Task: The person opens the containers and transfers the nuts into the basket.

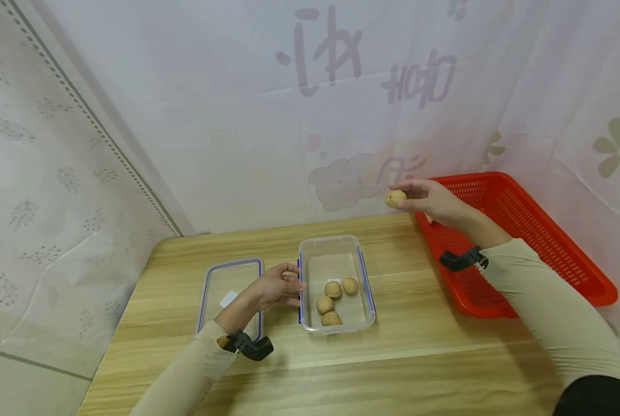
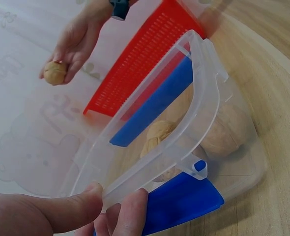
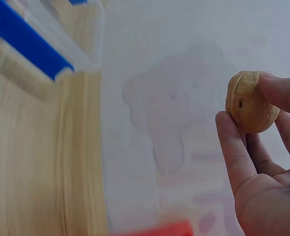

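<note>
Thumb and fingertips of my right hand [image 1: 430,201] pinch a walnut [image 1: 394,199], held up in the air by the near-left corner of a red basket [image 1: 554,254]. The right wrist view shows the same walnut [image 3: 250,102] between thumb and fingers, its seam visible. My left hand [image 1: 278,286] grips the left wall of a clear plastic box [image 1: 336,245] with blue side latches; in the left wrist view its thumb [image 2: 81,209] lies on the rim and its fingers stay outside. Several walnuts [image 1: 333,289] lie on the floor of the box, mostly toward its near end.
A clear lid [image 1: 231,268] with a blue seal lies on the wooden table [image 1: 393,370] left of the box, partly behind my left forearm. The red basket stands at the right, under my right forearm. A printed curtain [image 1: 226,115] hangs behind the table.
</note>
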`<state>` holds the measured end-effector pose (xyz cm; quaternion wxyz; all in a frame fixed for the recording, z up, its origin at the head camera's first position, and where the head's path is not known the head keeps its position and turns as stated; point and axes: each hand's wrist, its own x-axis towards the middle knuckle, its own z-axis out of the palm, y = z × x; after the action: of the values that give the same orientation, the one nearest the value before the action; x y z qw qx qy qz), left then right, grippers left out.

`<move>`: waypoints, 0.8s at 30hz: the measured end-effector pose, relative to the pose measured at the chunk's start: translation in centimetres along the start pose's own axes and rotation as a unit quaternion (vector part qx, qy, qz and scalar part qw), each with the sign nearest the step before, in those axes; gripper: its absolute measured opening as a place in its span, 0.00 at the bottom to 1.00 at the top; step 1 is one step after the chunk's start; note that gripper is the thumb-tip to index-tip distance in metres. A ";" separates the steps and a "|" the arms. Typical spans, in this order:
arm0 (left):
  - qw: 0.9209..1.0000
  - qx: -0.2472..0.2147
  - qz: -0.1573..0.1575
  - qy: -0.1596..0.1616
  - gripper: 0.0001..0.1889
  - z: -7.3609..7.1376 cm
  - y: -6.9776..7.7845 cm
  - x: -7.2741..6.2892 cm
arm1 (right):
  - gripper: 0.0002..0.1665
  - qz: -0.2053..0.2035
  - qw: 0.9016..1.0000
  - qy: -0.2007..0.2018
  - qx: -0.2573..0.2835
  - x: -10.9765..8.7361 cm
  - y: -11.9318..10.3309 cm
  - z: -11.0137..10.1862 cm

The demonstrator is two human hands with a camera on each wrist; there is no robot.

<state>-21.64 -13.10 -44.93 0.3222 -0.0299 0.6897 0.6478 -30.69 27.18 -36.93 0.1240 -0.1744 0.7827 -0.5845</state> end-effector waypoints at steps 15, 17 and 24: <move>1.000 0.002 -0.004 0.001 0.24 0.1 0.1 0.0 | 0.32 0.036 0.995 0.085 0.036 -1.5 3.3 -5.9; 1.000 0.001 -0.006 0.002 0.24 0.1 0.2 -0.1 | 0.33 0.039 0.994 0.092 0.045 -1.5 3.7 -6.3; 1.000 0.002 -0.008 -0.002 0.24 0.0 0.2 -0.1 | 0.39 0.076 0.990 0.113 0.045 -1.4 5.2 -7.7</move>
<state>-21.65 -13.07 -44.71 0.3283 -0.0338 0.6900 0.6442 -33.19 35.79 -39.73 0.0861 -0.0415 0.7758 -0.6237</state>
